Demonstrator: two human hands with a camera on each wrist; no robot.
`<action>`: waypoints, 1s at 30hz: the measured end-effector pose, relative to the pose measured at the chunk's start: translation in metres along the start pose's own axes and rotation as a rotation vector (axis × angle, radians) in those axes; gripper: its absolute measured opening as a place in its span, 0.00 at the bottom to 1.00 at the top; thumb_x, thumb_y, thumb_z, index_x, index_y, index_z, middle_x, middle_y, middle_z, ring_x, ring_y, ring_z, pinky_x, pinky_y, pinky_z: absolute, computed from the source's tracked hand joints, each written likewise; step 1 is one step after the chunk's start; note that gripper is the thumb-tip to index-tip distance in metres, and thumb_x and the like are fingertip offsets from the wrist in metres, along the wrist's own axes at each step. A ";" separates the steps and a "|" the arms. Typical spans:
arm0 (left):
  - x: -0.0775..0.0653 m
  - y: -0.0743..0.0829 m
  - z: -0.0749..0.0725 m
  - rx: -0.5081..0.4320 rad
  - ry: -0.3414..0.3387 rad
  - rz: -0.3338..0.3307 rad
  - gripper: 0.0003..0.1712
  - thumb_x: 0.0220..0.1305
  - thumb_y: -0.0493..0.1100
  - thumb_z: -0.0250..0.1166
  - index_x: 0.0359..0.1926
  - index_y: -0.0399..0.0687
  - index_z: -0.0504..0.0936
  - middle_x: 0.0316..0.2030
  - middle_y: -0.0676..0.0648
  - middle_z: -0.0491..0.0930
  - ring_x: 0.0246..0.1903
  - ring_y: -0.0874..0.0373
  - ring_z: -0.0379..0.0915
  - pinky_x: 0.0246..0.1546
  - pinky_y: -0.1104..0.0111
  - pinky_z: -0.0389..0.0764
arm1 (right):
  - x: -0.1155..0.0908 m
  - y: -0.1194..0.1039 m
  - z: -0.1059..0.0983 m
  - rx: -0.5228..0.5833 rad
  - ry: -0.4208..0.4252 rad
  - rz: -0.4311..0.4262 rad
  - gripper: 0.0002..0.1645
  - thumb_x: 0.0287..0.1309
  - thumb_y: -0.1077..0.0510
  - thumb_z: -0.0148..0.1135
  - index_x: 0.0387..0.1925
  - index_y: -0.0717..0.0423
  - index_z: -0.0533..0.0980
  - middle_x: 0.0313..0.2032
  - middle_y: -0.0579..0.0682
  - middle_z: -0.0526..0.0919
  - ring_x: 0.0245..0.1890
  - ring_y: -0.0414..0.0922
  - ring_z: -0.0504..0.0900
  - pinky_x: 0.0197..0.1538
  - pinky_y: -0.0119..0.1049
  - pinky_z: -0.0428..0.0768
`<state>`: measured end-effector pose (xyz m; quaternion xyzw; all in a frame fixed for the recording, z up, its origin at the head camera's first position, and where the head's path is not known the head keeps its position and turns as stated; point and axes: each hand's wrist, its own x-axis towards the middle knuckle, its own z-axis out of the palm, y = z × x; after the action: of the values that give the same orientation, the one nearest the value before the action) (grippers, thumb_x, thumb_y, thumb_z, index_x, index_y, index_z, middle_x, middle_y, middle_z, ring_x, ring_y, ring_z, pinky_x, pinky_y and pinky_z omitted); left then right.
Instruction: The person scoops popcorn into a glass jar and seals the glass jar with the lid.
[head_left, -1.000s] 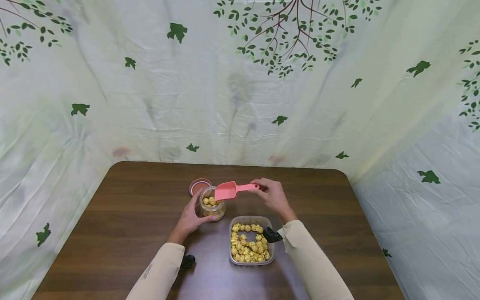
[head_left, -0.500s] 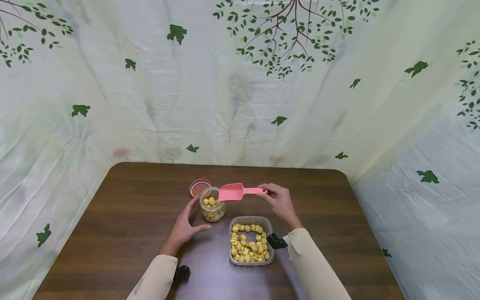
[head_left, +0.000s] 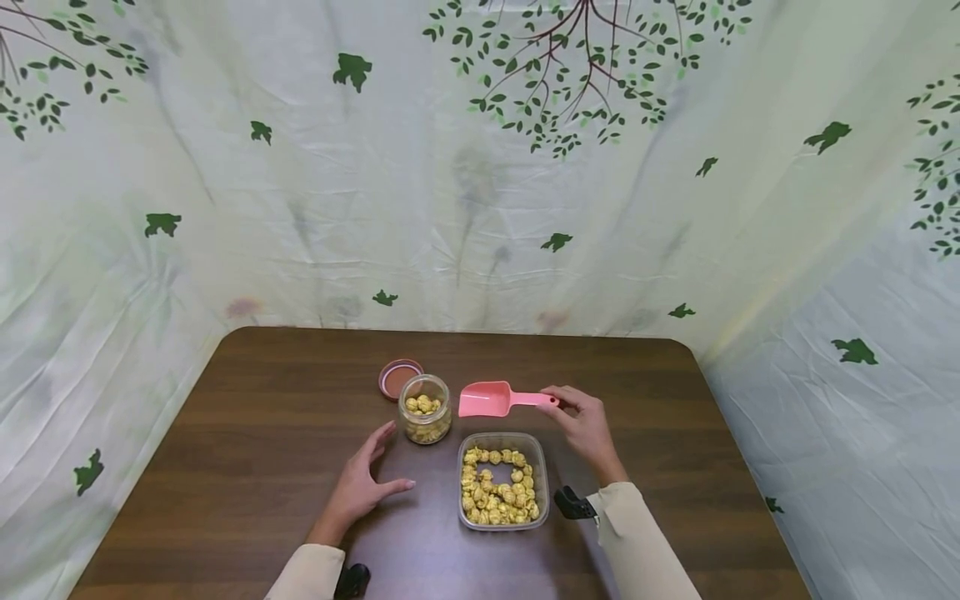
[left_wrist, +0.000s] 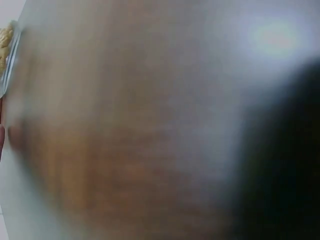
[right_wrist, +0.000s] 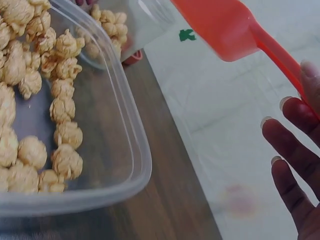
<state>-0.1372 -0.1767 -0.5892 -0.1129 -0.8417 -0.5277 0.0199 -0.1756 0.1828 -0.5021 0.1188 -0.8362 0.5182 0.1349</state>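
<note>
The right hand (head_left: 588, 427) has its fingers pinched on the handle end of a pink scoop (head_left: 486, 400), up in the air just right of a glass jar (head_left: 426, 419). The left hand (head_left: 358, 485) has its fingers and thumb wide apart, near the jar but away from it. On the brown surface (head_left: 300, 417), yellow popcorn (head_left: 498, 502) fills part of a clear tub (head_left: 504, 528) in front of the scoop, and a red lid (head_left: 396, 379) lies just behind the jar.

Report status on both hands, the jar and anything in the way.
Left hand free, off the jar. Right hand pinches scoop, which looks empty. Jar uncapped, popcorn inside. Lid behind it; nothing seen blocking scoop.
</note>
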 end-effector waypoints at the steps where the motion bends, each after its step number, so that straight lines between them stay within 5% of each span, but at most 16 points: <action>1: -0.003 0.000 0.001 0.005 -0.004 0.006 0.54 0.40 0.45 0.81 0.68 0.40 0.63 0.65 0.35 0.67 0.63 0.37 0.63 0.60 0.48 0.66 | -0.002 0.001 -0.002 0.007 0.000 0.002 0.11 0.55 0.60 0.68 0.41 0.58 0.83 0.32 0.49 0.82 0.32 0.41 0.74 0.36 0.35 0.78; 4: -0.010 -0.002 0.003 0.005 -0.009 0.006 0.53 0.39 0.45 0.82 0.66 0.40 0.66 0.63 0.35 0.69 0.63 0.38 0.64 0.61 0.51 0.65 | -0.007 0.003 -0.008 0.023 -0.006 0.013 0.11 0.55 0.58 0.68 0.41 0.57 0.83 0.33 0.48 0.82 0.32 0.43 0.75 0.37 0.34 0.79; 12: -0.023 0.000 0.012 0.038 -0.018 0.051 0.51 0.35 0.46 0.83 0.64 0.39 0.71 0.60 0.39 0.74 0.60 0.41 0.67 0.59 0.83 0.60 | -0.019 0.011 -0.022 0.004 -0.018 0.037 0.11 0.54 0.61 0.68 0.42 0.57 0.83 0.33 0.49 0.82 0.33 0.41 0.76 0.38 0.33 0.79; 15: -0.025 0.002 0.017 0.068 -0.028 0.082 0.51 0.34 0.48 0.83 0.63 0.40 0.73 0.59 0.41 0.75 0.59 0.43 0.68 0.59 0.77 0.63 | -0.023 0.014 -0.027 -0.007 -0.020 0.014 0.11 0.54 0.65 0.68 0.41 0.60 0.83 0.33 0.51 0.82 0.33 0.40 0.76 0.38 0.34 0.80; 22: -0.027 0.010 0.029 0.051 -0.078 0.133 0.53 0.33 0.46 0.83 0.64 0.39 0.70 0.60 0.39 0.74 0.58 0.40 0.69 0.58 0.61 0.70 | -0.033 -0.016 -0.042 -0.041 -0.041 -0.028 0.10 0.53 0.70 0.67 0.40 0.66 0.82 0.32 0.54 0.83 0.33 0.39 0.76 0.39 0.31 0.80; 30: -0.022 0.017 0.037 0.009 -0.155 0.170 0.61 0.30 0.48 0.84 0.67 0.35 0.65 0.63 0.36 0.69 0.61 0.40 0.66 0.59 0.54 0.70 | -0.043 -0.011 -0.050 -0.076 -0.033 -0.037 0.10 0.50 0.71 0.68 0.38 0.65 0.82 0.31 0.53 0.82 0.32 0.38 0.76 0.38 0.32 0.81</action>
<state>-0.1087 -0.1405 -0.5943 -0.2243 -0.8303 -0.5101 0.0002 -0.1264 0.2259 -0.4868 0.1375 -0.8551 0.4812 0.1351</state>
